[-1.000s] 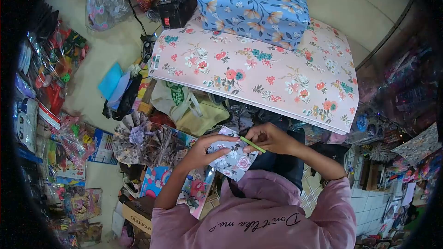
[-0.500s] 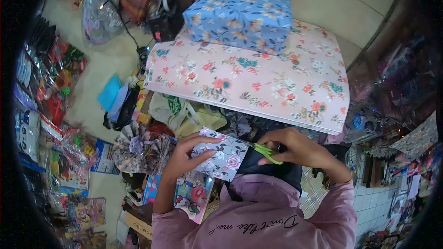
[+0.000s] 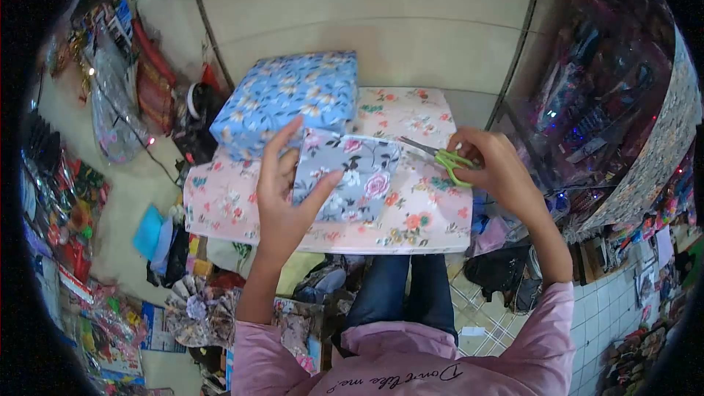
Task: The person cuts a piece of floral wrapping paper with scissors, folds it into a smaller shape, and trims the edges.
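Observation:
A squarish folded piece of grey floral wrapping paper (image 3: 352, 183) is pinched between the thumb and fingers of my left hand (image 3: 282, 187), with its printed side facing me. It overlaps the pink floral tabletop (image 3: 220, 202) in this view. My right hand (image 3: 493, 163) grips scissors with green handles (image 3: 456, 166), fingers in the loops. Their blades are parted, with tips pointing left at the paper's upper right corner. Behind my left hand sits a box wrapped in blue floral paper (image 3: 293, 95) on the tabletop.
A glass-like case with packaged goods (image 3: 587, 81) stands on the right. Bagged items hang on the left wall, with a dark cable (image 3: 136, 128) and small lights. Below it are a blue item (image 3: 148, 231) and a pleated paper rosette (image 3: 196, 308). A black bag (image 3: 499, 268) lies on the tiled floor.
The view has tilted up. My hands have moved from near my lap to over the tabletop, and the paper has turned more upright. The scissors now point left with blades spread.

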`<move>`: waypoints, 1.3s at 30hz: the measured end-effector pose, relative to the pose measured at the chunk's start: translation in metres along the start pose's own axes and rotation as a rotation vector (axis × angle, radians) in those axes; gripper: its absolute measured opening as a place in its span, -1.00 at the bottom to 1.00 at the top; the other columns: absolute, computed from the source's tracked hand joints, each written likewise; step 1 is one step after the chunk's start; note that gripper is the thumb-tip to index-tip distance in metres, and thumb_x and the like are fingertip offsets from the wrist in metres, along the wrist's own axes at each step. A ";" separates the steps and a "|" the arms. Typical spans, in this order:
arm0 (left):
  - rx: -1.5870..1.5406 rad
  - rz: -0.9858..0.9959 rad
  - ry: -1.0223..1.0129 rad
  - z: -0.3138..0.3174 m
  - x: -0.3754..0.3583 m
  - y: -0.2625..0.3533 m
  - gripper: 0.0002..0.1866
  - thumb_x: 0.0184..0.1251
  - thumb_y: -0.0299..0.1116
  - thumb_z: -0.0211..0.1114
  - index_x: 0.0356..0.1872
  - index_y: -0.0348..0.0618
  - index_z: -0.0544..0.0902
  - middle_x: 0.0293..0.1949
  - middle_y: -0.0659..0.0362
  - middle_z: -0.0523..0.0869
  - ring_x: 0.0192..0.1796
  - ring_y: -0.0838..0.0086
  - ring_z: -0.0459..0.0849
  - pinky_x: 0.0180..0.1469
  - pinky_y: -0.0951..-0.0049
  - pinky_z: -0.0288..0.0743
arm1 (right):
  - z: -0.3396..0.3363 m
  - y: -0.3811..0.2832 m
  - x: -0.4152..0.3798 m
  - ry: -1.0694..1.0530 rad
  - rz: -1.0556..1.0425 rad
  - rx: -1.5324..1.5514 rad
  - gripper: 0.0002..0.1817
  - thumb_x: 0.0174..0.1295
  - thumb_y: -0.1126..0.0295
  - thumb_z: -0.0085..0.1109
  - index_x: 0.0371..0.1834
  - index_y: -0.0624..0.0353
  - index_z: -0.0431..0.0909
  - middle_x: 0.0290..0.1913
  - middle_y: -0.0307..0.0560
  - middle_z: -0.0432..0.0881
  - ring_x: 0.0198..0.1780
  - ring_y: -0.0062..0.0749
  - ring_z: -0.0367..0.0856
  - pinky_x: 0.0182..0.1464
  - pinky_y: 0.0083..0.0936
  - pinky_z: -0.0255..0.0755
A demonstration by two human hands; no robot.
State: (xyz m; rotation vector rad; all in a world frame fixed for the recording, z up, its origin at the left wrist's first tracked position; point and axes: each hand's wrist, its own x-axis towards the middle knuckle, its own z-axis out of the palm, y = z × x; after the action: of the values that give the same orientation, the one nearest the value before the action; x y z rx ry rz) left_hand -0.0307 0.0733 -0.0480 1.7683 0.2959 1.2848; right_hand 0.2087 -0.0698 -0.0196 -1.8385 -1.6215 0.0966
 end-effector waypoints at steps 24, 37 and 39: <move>-0.264 -0.387 -0.289 0.033 0.001 -0.031 -0.59 0.24 -0.55 0.27 0.12 -0.37 0.45 -0.04 0.08 0.63 0.01 0.54 0.58 0.02 0.53 0.46 | 0.035 0.017 0.011 -0.103 0.302 1.151 -0.76 0.02 0.58 0.39 -0.24 0.26 0.56 -0.38 -0.30 0.64 -0.28 -0.74 0.58 -0.20 -0.77 0.46; 1.010 0.790 0.006 0.038 -0.012 -0.036 -0.77 -0.05 -0.32 0.30 -0.32 0.24 0.78 -0.12 0.38 0.66 0.00 0.42 0.48 0.15 0.27 0.15 | 0.025 0.033 -0.014 -0.040 0.057 1.005 -0.54 0.07 0.53 0.34 0.02 0.25 0.36 -0.11 -0.08 0.65 -0.02 -0.45 0.61 -0.03 -0.54 0.53; 1.014 0.829 -0.008 0.041 -0.015 -0.035 -0.75 -0.07 -0.35 0.31 -0.30 0.23 0.78 -0.15 0.42 0.66 -0.06 0.49 0.47 0.06 0.34 0.15 | 0.034 0.023 -0.019 -0.042 0.120 1.039 -0.56 0.08 0.53 0.34 0.00 0.24 0.35 -0.19 -0.17 0.62 -0.09 -0.53 0.60 -0.08 -0.59 0.52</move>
State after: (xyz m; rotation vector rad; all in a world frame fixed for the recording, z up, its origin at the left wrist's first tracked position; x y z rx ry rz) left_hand 0.0082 0.0627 -0.0866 2.9490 0.2228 1.8761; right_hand 0.2082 -0.0720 -0.0648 -1.0971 -1.1156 0.8577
